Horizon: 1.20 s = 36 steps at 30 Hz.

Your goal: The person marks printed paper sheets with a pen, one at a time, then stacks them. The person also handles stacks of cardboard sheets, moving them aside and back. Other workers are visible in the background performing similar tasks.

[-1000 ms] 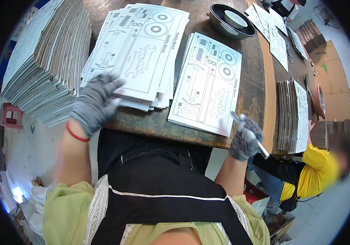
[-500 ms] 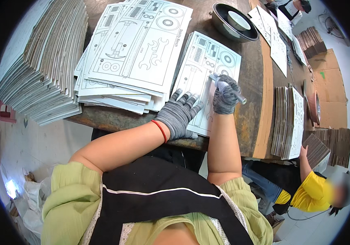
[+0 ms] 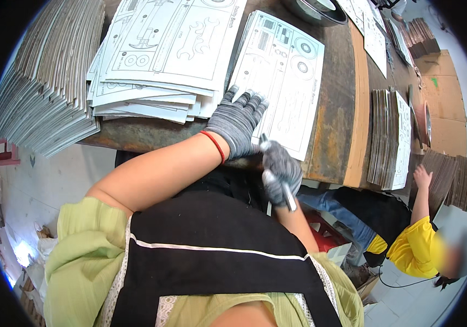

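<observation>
My left hand (image 3: 237,121), in a grey striped knit glove, lies flat with fingers spread on the lower left part of a small stack of printed white boards (image 3: 285,76). The top board carries line drawings of tools and round parts. My gloved right hand (image 3: 281,170) is closed around a slim silvery pen-like tool (image 3: 289,197), just off the stack's near edge. One end of the tool points toward the boards, the other toward me. Its exact kind does not show clearly.
Left of the boards lies a larger pile of printed boards (image 3: 190,49), beside a tall cardboard stack (image 3: 53,71). A dark bowl (image 3: 329,15) stands at the far edge. To the right, a person in yellow (image 3: 416,248) reaches toward brown boards near another stack (image 3: 383,139).
My right hand with the tool has moved off the top board, down and toward me. My left hand stays flat on the board. The person at right has shifted a hand onto the brown boards.
</observation>
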{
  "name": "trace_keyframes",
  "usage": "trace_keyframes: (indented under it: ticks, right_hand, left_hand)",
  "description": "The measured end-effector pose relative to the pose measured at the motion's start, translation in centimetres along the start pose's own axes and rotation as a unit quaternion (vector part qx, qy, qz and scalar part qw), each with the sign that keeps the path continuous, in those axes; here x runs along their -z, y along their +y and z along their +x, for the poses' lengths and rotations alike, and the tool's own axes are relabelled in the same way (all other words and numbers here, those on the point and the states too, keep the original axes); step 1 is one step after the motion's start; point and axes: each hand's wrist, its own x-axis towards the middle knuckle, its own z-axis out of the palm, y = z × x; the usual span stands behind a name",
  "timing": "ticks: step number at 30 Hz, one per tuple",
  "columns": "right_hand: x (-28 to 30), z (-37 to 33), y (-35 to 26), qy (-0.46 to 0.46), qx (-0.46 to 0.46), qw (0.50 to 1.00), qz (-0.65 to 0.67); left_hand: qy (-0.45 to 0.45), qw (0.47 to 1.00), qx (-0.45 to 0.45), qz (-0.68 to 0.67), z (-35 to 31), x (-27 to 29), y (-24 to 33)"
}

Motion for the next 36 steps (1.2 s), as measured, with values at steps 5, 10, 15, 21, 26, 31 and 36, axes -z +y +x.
trace_keyframes:
  ticks: [5, 10, 15, 21, 26, 31, 36]
  right_hand:
    - [0.9, 0.2, -2.2, -0.016, 0.017, 0.994, -0.106]
    - [5.7, 0.7, -0.8, 0.174, 0.061, 0.925, 0.331]
    - [13.4, -1.2, -1.9, 0.319, 0.146, 0.896, 0.273]
    - [13.5, -0.9, -1.7, 0.287, 0.135, 0.881, 0.351]
    - [9.5, -0.2, 0.2, 0.332, -0.009, 0.901, 0.281]
    - [6.4, 3.4, 3.1, 0.253, 0.031, 0.903, 0.347]
    - [2.2, 10.1, 5.7, 0.179, -0.073, 0.825, 0.531]
  left_hand:
    - [0.014, 0.999, -0.022, 0.019, -0.1, -0.6, 0.0]
    - [-0.015, 0.999, -0.036, 0.024, -0.3, 1.4, 0.6]
    - [0.06, 0.99, -0.076, -0.098, -1.6, 7.9, 0.6]
    - [0.671, 0.677, -0.062, -0.295, -7.6, 13.7, -8.0]
    - [0.468, 0.862, 0.043, -0.191, -13.9, 11.2, -14.3]
    - [0.134, 0.987, 0.089, -0.025, -13.7, 8.8, -13.1]
    - [0.145, 0.951, -0.124, -0.244, -6.8, 6.0, -5.4]
